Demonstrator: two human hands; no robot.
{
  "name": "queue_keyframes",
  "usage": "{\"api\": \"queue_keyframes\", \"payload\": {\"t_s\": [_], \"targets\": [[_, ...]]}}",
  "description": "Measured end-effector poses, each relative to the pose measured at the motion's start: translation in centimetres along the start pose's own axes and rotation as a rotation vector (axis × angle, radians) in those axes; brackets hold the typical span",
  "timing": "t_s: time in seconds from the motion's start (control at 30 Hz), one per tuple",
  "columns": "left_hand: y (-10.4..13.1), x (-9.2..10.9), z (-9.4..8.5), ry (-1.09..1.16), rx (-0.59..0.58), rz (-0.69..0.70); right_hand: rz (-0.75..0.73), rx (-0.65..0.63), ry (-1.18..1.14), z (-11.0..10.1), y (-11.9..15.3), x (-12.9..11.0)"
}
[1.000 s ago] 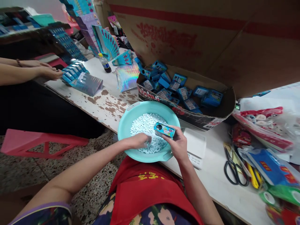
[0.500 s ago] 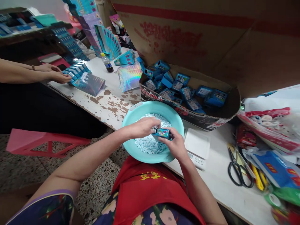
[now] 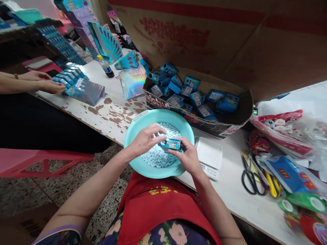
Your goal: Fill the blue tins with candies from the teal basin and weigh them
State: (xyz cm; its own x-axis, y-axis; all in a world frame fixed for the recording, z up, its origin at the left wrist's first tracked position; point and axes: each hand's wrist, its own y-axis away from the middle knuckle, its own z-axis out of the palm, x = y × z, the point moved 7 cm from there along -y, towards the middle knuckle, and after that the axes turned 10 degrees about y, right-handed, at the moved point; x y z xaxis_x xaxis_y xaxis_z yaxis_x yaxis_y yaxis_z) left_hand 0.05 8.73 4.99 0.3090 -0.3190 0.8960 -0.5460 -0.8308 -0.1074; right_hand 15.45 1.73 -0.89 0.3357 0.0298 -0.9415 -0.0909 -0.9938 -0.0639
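Note:
A small blue candy box (image 3: 170,144) hangs over a turquoise bowl (image 3: 135,127) heaped with pale blue tablets (image 3: 158,157). My right hand (image 3: 188,157) grips the box from below and its right end. At the box's left end, the fingertips of my left hand (image 3: 143,140) are pinched together against it. The bowl rests at the table's near edge, above my red apron.
Behind the bowl, an open cardboard box (image 3: 231,127) holds several blue boxes. A white scale (image 3: 209,157) stands right of the bowl, then black scissors (image 3: 251,177) and bags of packets (image 3: 291,177). At far left, another person's hands (image 3: 52,86) handle blue packs. A bottle (image 3: 105,67) stands beyond.
My left hand rose out of the tablets in the bowl and came to the left end of the box. My right hand lowered the box slightly and kept hold of it.

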Motion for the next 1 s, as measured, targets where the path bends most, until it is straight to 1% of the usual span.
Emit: {"api": "queue_keyframes", "payload": {"t_s": [0.07,0.13,0.27,0.37,0.43,0.5,0.53,0.6,0.67,0.7,0.73,0.8,0.87,0.9,1.0], "targets": [[0.2,0.0,1.0,-0.052,-0.03,0.044,-0.003,0.003,0.005,-0.2,0.1,-0.2],[0.2,0.1,1.5,-0.085,-0.032,0.076,0.009,0.006,-0.003,-0.4,0.3,-0.2],[0.1,1.0,1.4,-0.076,-0.004,0.105,0.064,0.034,-0.107,-1.1,0.6,0.0],[0.1,2.1,1.4,-0.028,-0.024,0.15,0.058,0.07,-0.147,-1.6,0.8,-0.3],[0.2,2.2,0.9,0.009,0.014,0.135,0.049,0.075,-0.161,-2.1,1.0,-0.4],[0.5,1.4,0.2,0.039,0.092,0.072,0.064,0.099,-0.215,-3.1,1.4,0.0],[0.7,0.7,-0.2,0.042,0.122,0.033,0.071,0.142,-0.254,-4.1,1.7,0.3],[1.5,-1.1,-0.6,0.019,0.153,-0.045,0.063,0.301,-0.31,-7.0,2.5,1.2],[2.4,-3.1,-0.7,-0.013,0.139,-0.125,0.04,0.482,-0.298,-10.4,3.4,2.3],[2.9,-4.0,-0.5,-0.023,0.123,-0.161,0.036,0.552,-0.271,-11.9,3.9,2.9],[3.4,-4.9,-0.4,-0.032,0.105,-0.199,0.04,0.604,-0.239,-13.2,4.3,3.7],[4.1,-6.3,0.1,-0.067,0.067,-0.264,0.061,0.675,-0.173,-15.1,5.0,5.4],[4.5,-7.0,0.7,-0.132,0.025,-0.296,0.092,0.729,-0.106,-16.2,5.6,7.3],[4.6,-7.2,1.1,-0.17,-0.004,-0.301,0.109,0.74,-0.074,-16.3,5.8,8.2],[4.7,-7.5,2.2,-0.28,-0.102,-0.277,0.159,0.73,-0.033,-15.8,6.2,10.4]]}}
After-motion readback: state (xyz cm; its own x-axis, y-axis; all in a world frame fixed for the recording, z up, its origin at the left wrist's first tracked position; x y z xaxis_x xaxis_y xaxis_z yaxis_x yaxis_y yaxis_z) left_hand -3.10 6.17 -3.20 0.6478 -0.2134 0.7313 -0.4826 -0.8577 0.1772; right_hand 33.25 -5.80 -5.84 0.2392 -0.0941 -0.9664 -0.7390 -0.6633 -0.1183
